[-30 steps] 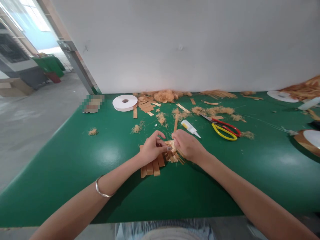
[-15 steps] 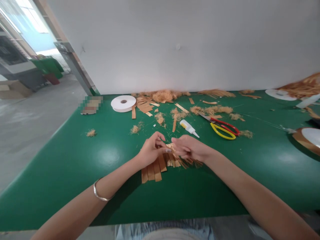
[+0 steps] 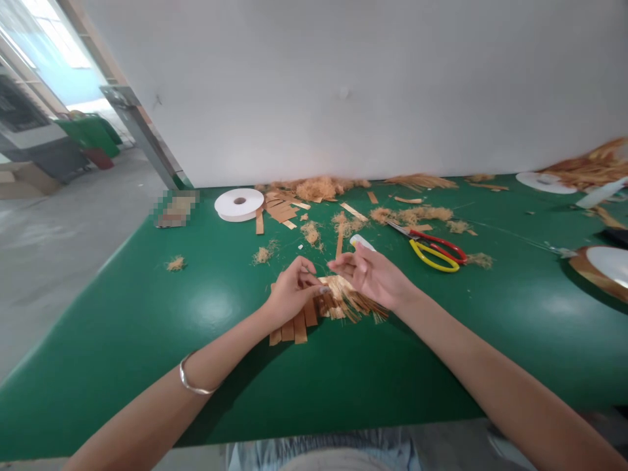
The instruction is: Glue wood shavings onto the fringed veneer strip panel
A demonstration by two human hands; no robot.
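Note:
A row of brown paper-like strips (image 3: 294, 330) with a shredded fringe (image 3: 349, 302) at its right end lies low over the table in front of me. My left hand (image 3: 290, 296) pinches the piece near its upper edge, thumb on top. Just above the fringe hovers my right hand (image 3: 379, 275), its fingers apart and curved, with nothing seen in them. Behind that hand, a white squeeze bottle (image 3: 361, 241) lies on the table, its nozzle end hidden. Scissors (image 3: 434, 254) with red and yellow handles rest to the right.
Brown fibre tufts (image 3: 324, 188) and cut strips litter the back of the green table (image 3: 122, 340). A white tape roll (image 3: 239, 204) lies at the back left. To the right are a round brown-rimmed item (image 3: 606, 268) and a fibre bundle (image 3: 598, 163). A white wall (image 3: 343, 91) stands behind.
My right hand has lifted off the fringe and turned, its fingers opening, and now covers part of the bottle. The left hand keeps its pinch, with the strips shifted slightly left and up.

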